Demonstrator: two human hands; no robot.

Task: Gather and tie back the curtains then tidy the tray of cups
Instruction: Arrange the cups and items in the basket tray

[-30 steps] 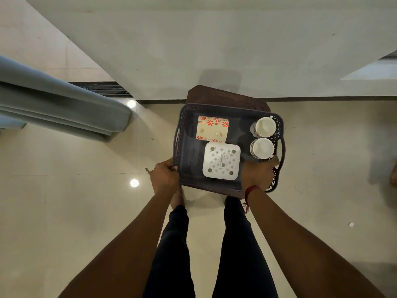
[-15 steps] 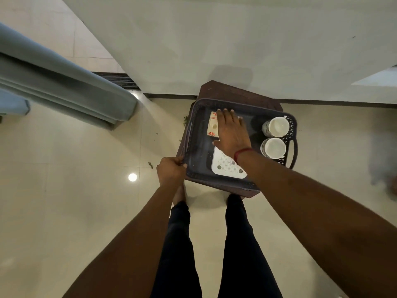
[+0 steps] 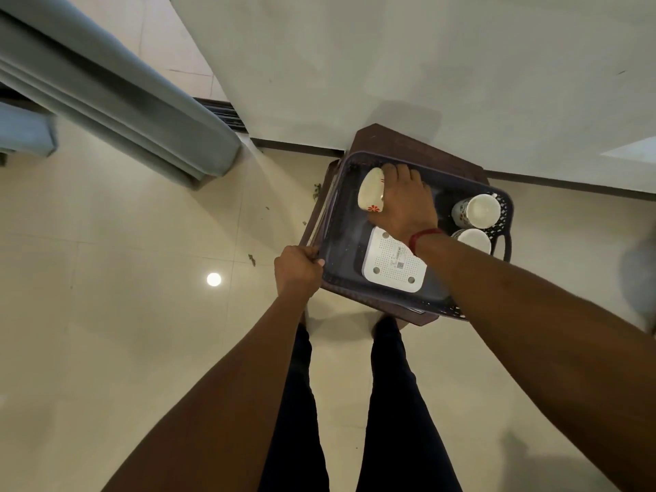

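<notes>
A dark perforated tray (image 3: 340,278) sits on a brown stool (image 3: 422,143) against the wall. My left hand (image 3: 296,269) grips the tray's near left rim. My right hand (image 3: 403,200) reaches into the tray and holds a cream cup with red flowers (image 3: 371,195), tipped on its side at the far left. Two white cups (image 3: 475,211) (image 3: 474,241) stand upright at the tray's right end. A white square perforated box (image 3: 392,266) lies in the near middle, partly under my right wrist.
A grey curtain (image 3: 117,97) hangs bunched at the upper left, ending above the floor. White wall (image 3: 390,58) runs behind the stool. Pale tiled floor (image 3: 124,349) surrounds it, with small bits of debris (image 3: 252,259) near the tray. My legs (image 3: 355,403) stand just before the stool.
My right hand left the tray's near right rim, reached across the inside and took hold of the flowered cup. The view shifted left and closer. My left hand kept its grip.
</notes>
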